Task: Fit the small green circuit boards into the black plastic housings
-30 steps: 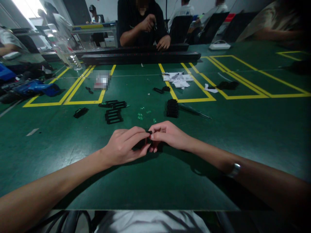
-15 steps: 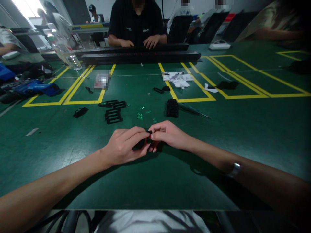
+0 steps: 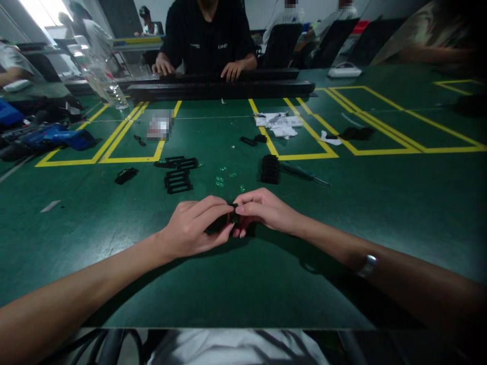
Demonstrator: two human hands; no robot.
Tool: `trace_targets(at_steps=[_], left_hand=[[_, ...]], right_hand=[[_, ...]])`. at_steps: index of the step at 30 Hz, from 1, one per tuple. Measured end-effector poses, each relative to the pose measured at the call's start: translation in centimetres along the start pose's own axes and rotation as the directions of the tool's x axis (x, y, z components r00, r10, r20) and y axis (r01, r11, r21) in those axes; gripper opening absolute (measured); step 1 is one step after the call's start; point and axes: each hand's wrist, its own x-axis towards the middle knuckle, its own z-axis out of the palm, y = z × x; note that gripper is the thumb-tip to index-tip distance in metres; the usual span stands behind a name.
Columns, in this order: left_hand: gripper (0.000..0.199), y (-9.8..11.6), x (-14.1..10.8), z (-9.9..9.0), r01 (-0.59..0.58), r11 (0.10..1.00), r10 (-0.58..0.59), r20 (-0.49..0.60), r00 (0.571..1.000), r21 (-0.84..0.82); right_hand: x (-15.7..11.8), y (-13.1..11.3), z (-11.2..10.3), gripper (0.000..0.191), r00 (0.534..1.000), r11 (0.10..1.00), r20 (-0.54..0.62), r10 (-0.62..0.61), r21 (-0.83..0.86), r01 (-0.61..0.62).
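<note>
So we've got a small black part [image 3: 234, 218] pinched in the nearly closed fingertips of our left hand [image 3: 195, 224] and right hand [image 3: 264, 209], mostly covered so we can't make out its shape, near some blurry green chips [image 3: 219, 181] and a screwdriver [image 3: 302, 173] whose handle kinda melts into the table [image 3: 243, 284].

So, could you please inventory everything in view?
Table: one, green, centre
Held part: one, dark, centre
Small pieces: several, green, centre
Frames: several, black, left
Loose parts: several, black, scattered
Stack: one, black, right
Screwdriver: one, greenish, right
Papers: several, white, beyond screwdriver
Bottle: at least one, clear, left
Blue items: count unclear, left edge
Bars: two, black, far
Device: one, white, far right
Co-worker: one, black shirt, opposite
Others: several, pale clothing, background
Wristband: one, silver, right forearm
Left hand, right hand: one each, bare, centre
</note>
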Motion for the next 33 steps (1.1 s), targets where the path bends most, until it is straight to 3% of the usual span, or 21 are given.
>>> trace_targets(at_steps=[21,29,33], left_hand=[[0.034,0.10,-0.02,-0.07,0.009,1.000,-0.009,0.001,1.000,-0.016],[0.043,-0.09,-0.11,-0.56,0.066,0.995,-0.059,0.093,0.994,-0.078],[0.057,-0.38,-0.13,-0.49,0.070,0.988,-0.052,0.132,0.990,-0.140]], right_hand=[[-0.03,0.02,-0.33,0.021,0.999,1.000,0.040,-0.003,0.004,0.003],[0.06,0.21,-0.60,0.021,0.998,0.999,0.056,-0.025,0.025,0.024],[0.06,0.02,-0.39,0.023,0.998,0.999,0.052,-0.030,0.037,0.028]])
